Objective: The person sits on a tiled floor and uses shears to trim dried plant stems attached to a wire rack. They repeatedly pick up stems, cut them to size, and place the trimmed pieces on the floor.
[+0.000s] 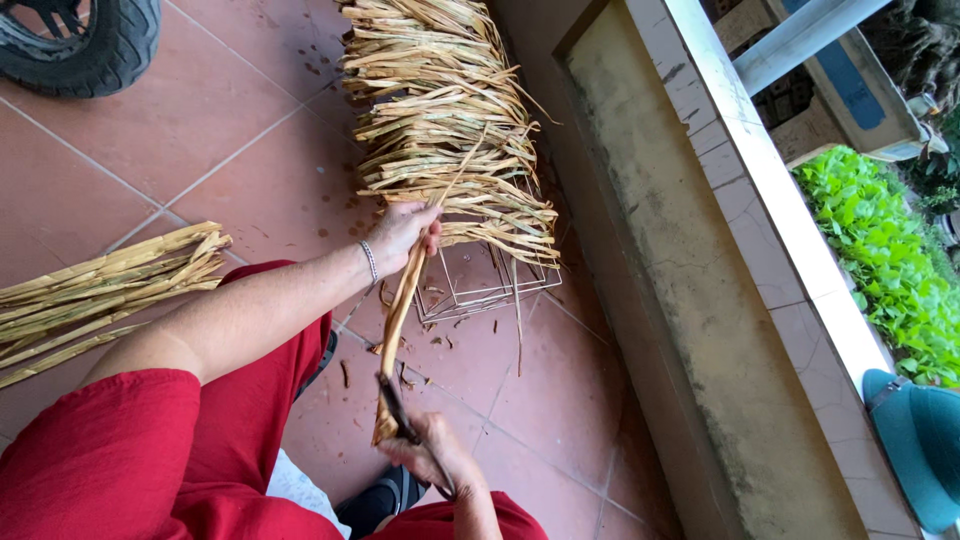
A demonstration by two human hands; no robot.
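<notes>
My left hand grips the upper end of a long dried plant strip that runs down toward my lap. At the strip's lower end my right hand holds a dark-bladed knife, its blade pressed against the strip. Just beyond my left hand a thick mass of dried straw strips is woven over a thin wire frame that stands on the tiled floor. I wear red sleeves and red trousers, with a thin bracelet on my left wrist.
A bundle of dried strips lies on the terracotta tiles at the left. A black tyre sits at the top left. A low concrete wall runs along the right, with green plants beyond it and a teal hat at its lower end.
</notes>
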